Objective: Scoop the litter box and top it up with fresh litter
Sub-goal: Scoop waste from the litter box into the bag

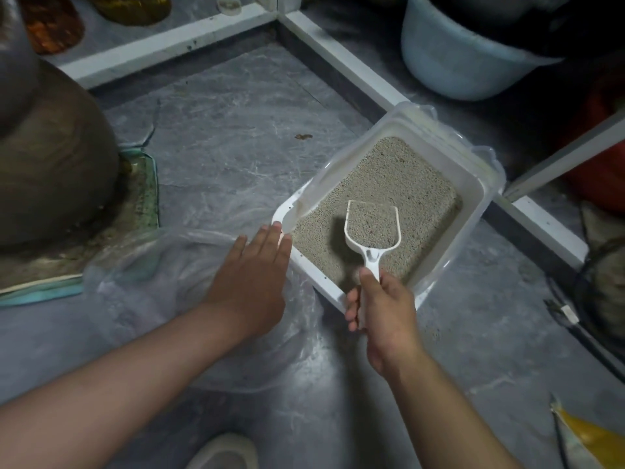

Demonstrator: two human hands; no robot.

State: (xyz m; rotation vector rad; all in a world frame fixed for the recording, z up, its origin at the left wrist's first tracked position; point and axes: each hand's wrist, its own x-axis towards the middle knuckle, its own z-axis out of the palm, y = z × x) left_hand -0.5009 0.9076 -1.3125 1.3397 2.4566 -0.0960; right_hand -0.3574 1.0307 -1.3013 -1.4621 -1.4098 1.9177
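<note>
Litter box (283, 211) scooping is underway.
Right hand (385, 316) is gripping a loaded scoop (372, 225); left hand (252, 272), fingers straight, is touching the rim; topping-up remains.

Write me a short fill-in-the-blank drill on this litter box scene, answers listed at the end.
1. The right hand grips the white ____ by its handle.
2. The scoop, held above the litter box, is loaded with ____.
3. The left hand, fingers straight, lies over a clear plastic ____.
4. The light blue bucket stands ____ the litter box.

Missing words: scoop; litter; bag; beyond
</note>
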